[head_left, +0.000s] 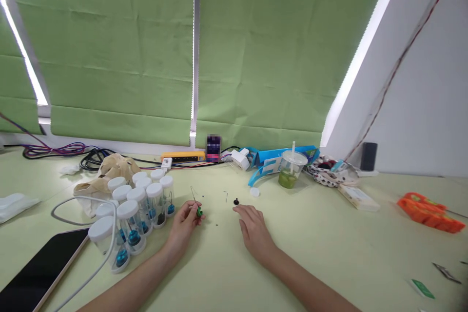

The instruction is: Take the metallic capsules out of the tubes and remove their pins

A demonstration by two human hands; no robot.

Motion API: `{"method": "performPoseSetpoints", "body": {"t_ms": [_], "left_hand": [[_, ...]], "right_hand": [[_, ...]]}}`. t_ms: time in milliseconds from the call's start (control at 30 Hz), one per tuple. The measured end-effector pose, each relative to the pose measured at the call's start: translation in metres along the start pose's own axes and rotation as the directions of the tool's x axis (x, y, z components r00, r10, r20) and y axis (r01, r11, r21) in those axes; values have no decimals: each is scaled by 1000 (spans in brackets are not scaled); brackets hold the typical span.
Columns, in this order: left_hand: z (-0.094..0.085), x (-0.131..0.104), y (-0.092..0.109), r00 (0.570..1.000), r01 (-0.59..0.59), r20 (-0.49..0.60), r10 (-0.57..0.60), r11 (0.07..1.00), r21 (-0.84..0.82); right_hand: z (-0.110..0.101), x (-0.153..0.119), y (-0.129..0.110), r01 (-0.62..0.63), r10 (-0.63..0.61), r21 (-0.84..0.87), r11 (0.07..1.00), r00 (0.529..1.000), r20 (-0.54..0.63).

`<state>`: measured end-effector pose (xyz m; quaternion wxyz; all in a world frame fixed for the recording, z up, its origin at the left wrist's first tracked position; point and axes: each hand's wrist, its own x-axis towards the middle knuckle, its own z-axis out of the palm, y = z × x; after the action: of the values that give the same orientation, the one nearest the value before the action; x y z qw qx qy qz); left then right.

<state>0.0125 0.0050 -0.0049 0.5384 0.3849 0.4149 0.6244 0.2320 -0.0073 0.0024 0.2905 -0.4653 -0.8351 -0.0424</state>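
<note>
The left hand (185, 218) pinches a green piece (199, 211) (wire attached); the right (255, 232), grip loosely open, nears a black part (236, 201).

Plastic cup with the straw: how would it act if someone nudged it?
The plastic cup would probably tip if pushed high up, since it widens toward the top. The green drink fills only the lower part, so it would likely slosh. The cup looks thin-walled and might flex.
</note>
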Motion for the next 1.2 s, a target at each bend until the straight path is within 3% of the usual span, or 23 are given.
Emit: {"method": "performPoseSetpoints", "body": {"t_ms": [200, 400, 600, 800, 1033, 1200], "left_hand": [[2, -1, 1, 1000, 18, 4, -18, 999, -46], [3, -2, 3, 1000, 5, 16, -4, 998, -58], [9, -10, 7, 992, -85, 103, 73, 989, 120], [12, -23, 12, 955, -294, 162, 249, 875, 386], [13, -27, 8, 941, -328, 214, 263, 868, 373], [15, -29, 7, 936, -327, 258, 239, 861, 389]], "right_hand": [[3, 2, -3, -14, 33, -106, 994, 982, 186], [7, 25, -4, 61, -23, -135, 989, 965, 263], [16, 42, -9, 62, -25, -136, 989, 966, 258], [19, 26, -13, 73, -40, -110, 991, 959, 281], [21, 1, -29, -17, 53, -117, 993, 949, 312], [8, 11, -16, -37, 50, -56, 998, 967, 251]]}}
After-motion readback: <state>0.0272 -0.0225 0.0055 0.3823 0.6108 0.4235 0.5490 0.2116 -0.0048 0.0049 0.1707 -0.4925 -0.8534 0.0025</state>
